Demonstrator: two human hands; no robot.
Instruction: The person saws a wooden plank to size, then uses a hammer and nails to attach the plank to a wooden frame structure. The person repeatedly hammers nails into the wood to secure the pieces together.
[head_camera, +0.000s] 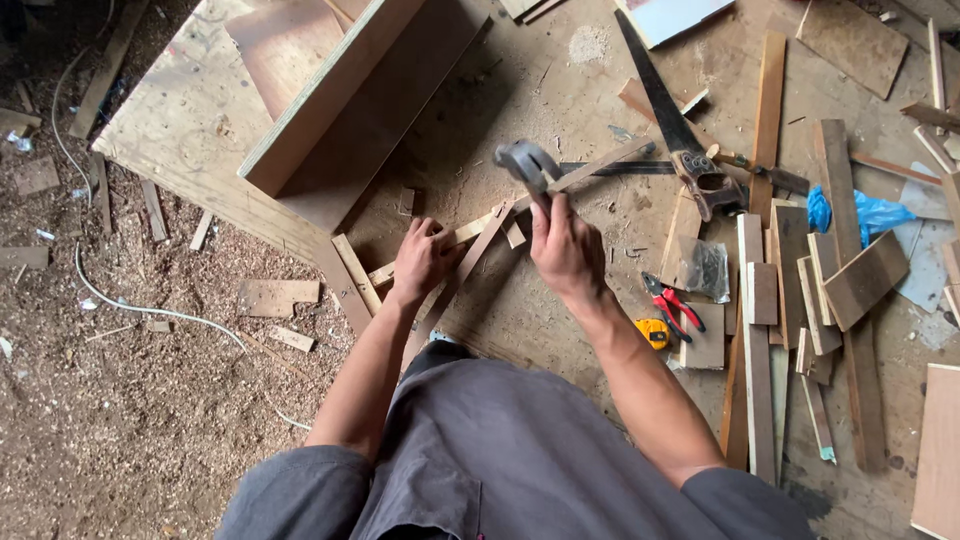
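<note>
My right hand (565, 250) grips the handle of a hammer (528, 165), whose grey metal head is raised above thin wooden strips. My left hand (422, 260) presses down on the crossed wooden strips (478, 240), fingers curled over them. One long strip (600, 165) runs diagonally up to the right from under the hammer. The strips lie on a worn plywood board (180, 130). My grey-trousered knees fill the bottom of the view.
A hand saw (670, 120) lies right of the hammer, with red-handled pliers (675, 305) and a yellow tape measure (653, 332) nearer me. Several wood offcuts (800, 300) and a blue plastic bag (870, 212) sit right. A wooden box (350, 90) stands behind. Sawdust and a white cable (150, 312) cover the floor left.
</note>
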